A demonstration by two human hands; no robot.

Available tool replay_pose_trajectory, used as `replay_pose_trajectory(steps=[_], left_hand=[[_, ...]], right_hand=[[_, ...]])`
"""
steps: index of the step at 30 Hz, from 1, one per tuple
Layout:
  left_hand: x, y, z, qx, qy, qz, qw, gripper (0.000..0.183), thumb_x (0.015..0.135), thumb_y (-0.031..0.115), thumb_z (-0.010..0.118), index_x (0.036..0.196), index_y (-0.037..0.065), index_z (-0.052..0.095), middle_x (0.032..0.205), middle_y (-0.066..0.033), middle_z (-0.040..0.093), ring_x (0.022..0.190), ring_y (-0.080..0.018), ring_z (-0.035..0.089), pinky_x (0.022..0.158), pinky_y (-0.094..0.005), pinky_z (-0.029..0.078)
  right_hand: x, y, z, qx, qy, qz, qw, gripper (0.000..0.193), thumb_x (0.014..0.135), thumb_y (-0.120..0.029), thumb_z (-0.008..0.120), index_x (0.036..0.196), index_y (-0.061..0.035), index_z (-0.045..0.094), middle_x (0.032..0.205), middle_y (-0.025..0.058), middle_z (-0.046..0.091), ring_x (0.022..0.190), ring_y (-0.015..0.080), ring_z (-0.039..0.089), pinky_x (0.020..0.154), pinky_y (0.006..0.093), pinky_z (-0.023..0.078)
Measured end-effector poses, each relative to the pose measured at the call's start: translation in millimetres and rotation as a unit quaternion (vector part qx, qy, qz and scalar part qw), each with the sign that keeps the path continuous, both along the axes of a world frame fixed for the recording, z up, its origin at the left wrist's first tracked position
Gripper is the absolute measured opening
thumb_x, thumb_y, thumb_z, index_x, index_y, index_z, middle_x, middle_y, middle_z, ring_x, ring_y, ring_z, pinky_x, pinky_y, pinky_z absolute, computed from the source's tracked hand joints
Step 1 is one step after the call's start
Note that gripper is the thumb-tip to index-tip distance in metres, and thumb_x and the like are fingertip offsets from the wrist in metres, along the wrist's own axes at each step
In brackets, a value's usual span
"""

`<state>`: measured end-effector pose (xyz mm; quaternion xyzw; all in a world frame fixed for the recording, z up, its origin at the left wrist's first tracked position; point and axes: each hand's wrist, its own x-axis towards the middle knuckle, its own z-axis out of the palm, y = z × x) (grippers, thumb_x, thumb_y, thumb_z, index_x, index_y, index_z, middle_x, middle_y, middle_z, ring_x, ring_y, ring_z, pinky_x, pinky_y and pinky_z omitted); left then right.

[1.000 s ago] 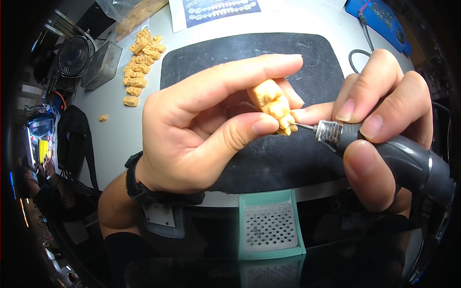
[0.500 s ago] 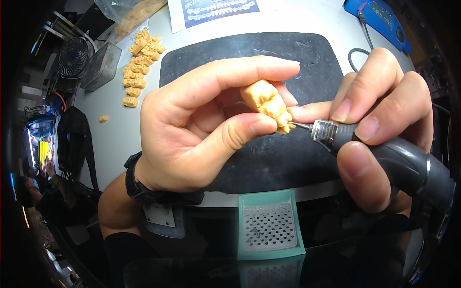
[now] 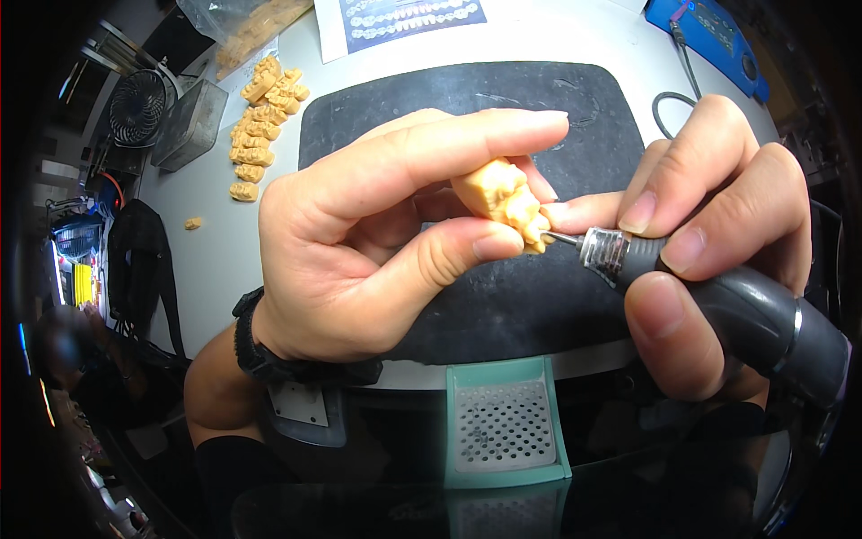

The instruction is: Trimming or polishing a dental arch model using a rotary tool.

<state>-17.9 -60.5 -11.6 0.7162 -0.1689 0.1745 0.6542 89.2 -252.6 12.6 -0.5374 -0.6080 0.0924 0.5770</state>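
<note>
My left hand (image 3: 368, 242) is closed on a yellowish dental model (image 3: 507, 199), a short row of teeth pinched between thumb and fingers. A black watch (image 3: 260, 332) circles that wrist. In my right hand (image 3: 709, 216) is a dark rotary handpiece (image 3: 750, 310), held like a pen. Its thin metal bur (image 3: 563, 237) meets the lower right end of the model, at the small teeth. One fingertip of the right hand rests against the model. Both hands are above a black mat (image 3: 503, 314).
Several similar dental models (image 3: 256, 130) lie in a row at the left, with a small loose piece (image 3: 192, 223) apart. Behind are a plastic bag (image 3: 260, 27), a metal box (image 3: 190, 126) and a blue control unit (image 3: 705, 40) with a cable. A green-framed perforated tray (image 3: 507, 422) juts from the near edge.
The dental model has turned slightly in my left fingers and shifted a little downward. The handpiece has tilted slightly, its bur staying at the model's end.
</note>
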Motion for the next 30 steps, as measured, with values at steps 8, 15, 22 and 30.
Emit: replay_pose_trajectory(steps=[8,15,22,30], left_hand=[[0.7,2.2,-1.8,0.005,-0.002,-0.006,1.000,0.051,0.084,0.011,0.067,0.125,-0.012,0.047,0.095,-0.0157,0.062,0.088,-0.0190,0.059,0.080,-0.0298,0.048],[0.1,1.3,-1.3,0.003,-0.003,0.002,1.000,0.051,0.084,0.012,0.067,0.125,-0.012,0.047,0.095,-0.0156,0.062,0.088,-0.0191,0.059,0.080,-0.0298,0.048],[1.4,4.8,-2.6,0.024,-0.015,-0.011,1.000,0.051,0.084,0.010,0.067,0.125,-0.012,0.047,0.095,-0.0155,0.062,0.088,-0.0190,0.059,0.080,-0.0300,0.048],[1.4,5.2,-1.9,0.030,-0.017,-0.010,0.999,0.051,0.084,0.011,0.067,0.125,-0.012,0.047,0.095,-0.0156,0.061,0.088,-0.0192,0.059,0.080,-0.0298,0.048]], right_hand=[[3.1,-1.1,0.3,-0.014,-0.016,0.008,1.000,0.025,0.078,-0.006,0.067,0.090,-0.0080,0.045,0.091,0.0091,0.046,0.070,0.0102,0.051,0.082,0.0371,0.057],[4.1,-0.7,2.1,-0.021,-0.038,0.009,0.999,0.025,0.078,-0.005,0.066,0.091,-0.0081,0.045,0.091,0.0091,0.046,0.070,0.0101,0.051,0.082,0.0373,0.057],[4.4,-1.5,1.2,-0.017,-0.030,0.012,0.999,0.025,0.078,-0.006,0.066,0.091,-0.0080,0.044,0.090,0.0096,0.045,0.069,0.0102,0.050,0.081,0.0380,0.058],[3.4,-1.1,0.7,-0.014,-0.031,0.000,0.999,0.025,0.079,-0.007,0.066,0.091,-0.0083,0.044,0.090,0.0095,0.045,0.069,0.0101,0.050,0.080,0.0377,0.058]])
